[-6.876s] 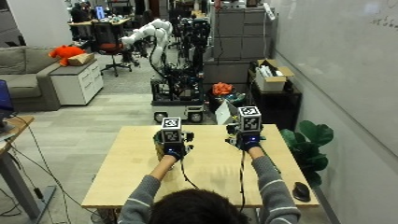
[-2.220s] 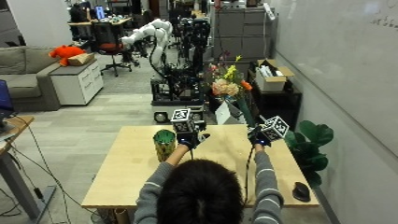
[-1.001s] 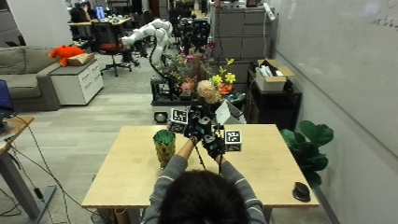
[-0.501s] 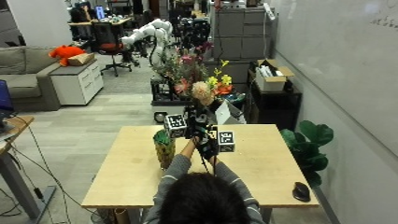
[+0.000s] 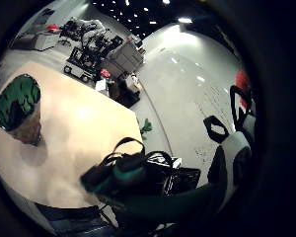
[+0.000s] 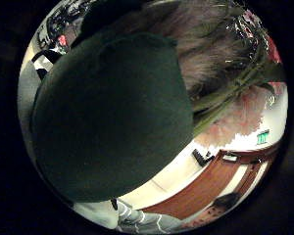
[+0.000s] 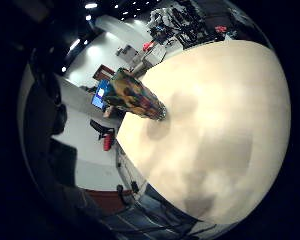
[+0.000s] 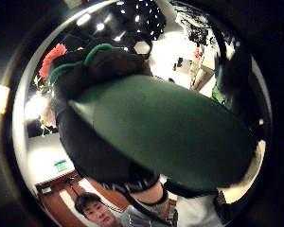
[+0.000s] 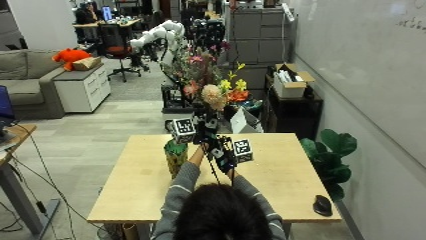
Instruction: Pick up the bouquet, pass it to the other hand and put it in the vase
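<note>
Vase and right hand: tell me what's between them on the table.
Nothing: the right little finger side palm view shows only bare table from the vase to that palm.

**Room and surroundings**

Light wooden table (image 9: 286, 175) on a grey floor (image 9: 100, 125). White wall (image 9: 373, 75) at the right, a potted plant (image 9: 331, 155) at its foot. Dark low cabinet (image 9: 293, 112) carries an open cardboard box (image 9: 291, 82). Grey filing cabinets (image 9: 256, 37) at the back. Grey sofa (image 9: 23, 95) and white drawer unit (image 9: 80, 90) at the left, an orange soft toy (image 9: 68, 56) on top. Ceiling spotlights (image 5: 153, 7) lit.

No legible txt, labels or nos. on anything in view.
</note>
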Tool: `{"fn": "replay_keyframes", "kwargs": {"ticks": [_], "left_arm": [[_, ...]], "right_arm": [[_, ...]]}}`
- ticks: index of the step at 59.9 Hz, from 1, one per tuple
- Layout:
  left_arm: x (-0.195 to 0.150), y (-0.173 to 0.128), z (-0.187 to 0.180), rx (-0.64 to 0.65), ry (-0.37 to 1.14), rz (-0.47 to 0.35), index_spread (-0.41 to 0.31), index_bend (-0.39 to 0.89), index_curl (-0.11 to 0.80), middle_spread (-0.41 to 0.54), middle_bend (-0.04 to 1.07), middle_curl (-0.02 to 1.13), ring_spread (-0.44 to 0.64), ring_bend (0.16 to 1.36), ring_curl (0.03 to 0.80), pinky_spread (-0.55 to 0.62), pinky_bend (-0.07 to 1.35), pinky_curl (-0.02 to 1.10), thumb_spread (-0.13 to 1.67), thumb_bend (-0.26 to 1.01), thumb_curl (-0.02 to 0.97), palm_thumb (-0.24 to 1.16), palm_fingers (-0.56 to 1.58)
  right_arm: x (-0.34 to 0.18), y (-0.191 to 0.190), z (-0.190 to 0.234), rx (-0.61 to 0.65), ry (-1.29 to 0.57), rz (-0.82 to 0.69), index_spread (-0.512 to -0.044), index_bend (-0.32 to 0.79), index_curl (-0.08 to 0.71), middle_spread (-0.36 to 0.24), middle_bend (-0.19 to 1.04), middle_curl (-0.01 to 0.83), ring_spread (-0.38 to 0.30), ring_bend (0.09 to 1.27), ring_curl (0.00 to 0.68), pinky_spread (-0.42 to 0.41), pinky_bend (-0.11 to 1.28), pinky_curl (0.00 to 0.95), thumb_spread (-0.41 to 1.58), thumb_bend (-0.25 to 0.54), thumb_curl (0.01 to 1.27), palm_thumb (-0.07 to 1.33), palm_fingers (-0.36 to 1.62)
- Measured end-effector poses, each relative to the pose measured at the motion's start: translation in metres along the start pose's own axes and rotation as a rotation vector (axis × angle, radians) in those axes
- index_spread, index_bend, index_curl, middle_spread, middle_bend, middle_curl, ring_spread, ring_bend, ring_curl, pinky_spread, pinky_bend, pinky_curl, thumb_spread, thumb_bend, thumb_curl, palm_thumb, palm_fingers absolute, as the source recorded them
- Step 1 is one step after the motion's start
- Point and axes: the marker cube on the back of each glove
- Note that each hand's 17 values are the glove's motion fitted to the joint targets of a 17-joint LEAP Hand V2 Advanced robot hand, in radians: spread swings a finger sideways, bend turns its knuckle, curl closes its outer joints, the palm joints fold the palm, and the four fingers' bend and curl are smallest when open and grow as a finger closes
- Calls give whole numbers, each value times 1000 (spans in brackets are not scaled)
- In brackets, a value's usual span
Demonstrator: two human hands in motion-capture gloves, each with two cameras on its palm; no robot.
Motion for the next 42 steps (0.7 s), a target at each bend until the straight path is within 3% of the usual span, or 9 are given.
{"fn": "replay_keyframes", "kwargs": {"ticks": [2,4,8,13,16,23,27,37,42], "left_arm": [[3,-5,-5,9,-3,11,-340,500,543,-347,745,561,-377,783,465,-401,672,499,1048,-15,558,735,1422],[4,-12,-10,18,-10,24,-343,504,548,-346,747,560,-377,784,465,-402,677,501,1048,-16,561,734,1421],[9,-24,-21,34,-20,37,-344,504,555,-345,752,558,-376,788,464,-402,681,503,1049,-16,568,733,1418],[21,-40,-37,65,-32,57,-346,507,564,-344,757,555,-376,792,463,-400,680,503,1050,-16,576,731,1416],[28,-52,-45,75,-29,67,-346,507,569,-344,759,553,-376,793,463,-403,680,502,1050,-16,580,730,1414],[45,-81,-63,114,-21,95,-346,508,577,-343,763,549,-375,795,462,-405,681,501,1049,-15,588,731,1414],[55,-94,-71,120,-15,86,-346,507,580,-347,765,547,-375,796,461,-406,682,500,1048,-16,591,731,1414],[65,-113,-87,140,-51,97,-347,504,587,-349,769,542,-373,794,457,-406,683,499,1042,-17,598,728,1413],[55,-124,-91,150,-70,103,-347,502,589,-349,770,541,-372,795,456,-406,684,499,1041,-17,601,727,1413]], "right_arm": [[11,-5,-7,22,110,-57,-223,178,470,-115,634,496,-187,753,450,-298,698,469,956,-47,657,829,1094],[13,-5,-12,23,142,-84,-247,97,437,-124,530,466,-191,712,439,-241,715,471,955,-63,632,776,919],[-12,13,-6,-69,-91,-53,-280,81,401,-132,448,441,-196,665,427,-168,658,463,951,-56,604,726,768],[-17,17,-10,-93,-166,-37,-312,95,359,-137,367,410,-189,595,394,-52,566,423,955,-49,570,672,578],[-10,14,-15,-79,-136,-61,-322,105,339,-140,337,398,-185,554,371,-8,551,402,959,-42,554,659,547],[23,2,-26,-37,13,66,-340,102,301,-139,301,385,-176,522,346,55,517,367,965,-33,529,649,548],[47,-8,-36,21,189,109,-343,105,287,-138,293,384,-174,513,343,78,498,357,967,-30,518,649,553],[15,-8,-26,-57,-92,93,-346,113,264,-138,271,382,-173,486,338,105,464,346,972,-30,495,644,554],[21,-14,-26,-43,-71,66,-346,112,256,-141,262,383,-174,475,337,114,455,343,973,-29,486,644,560]]}}
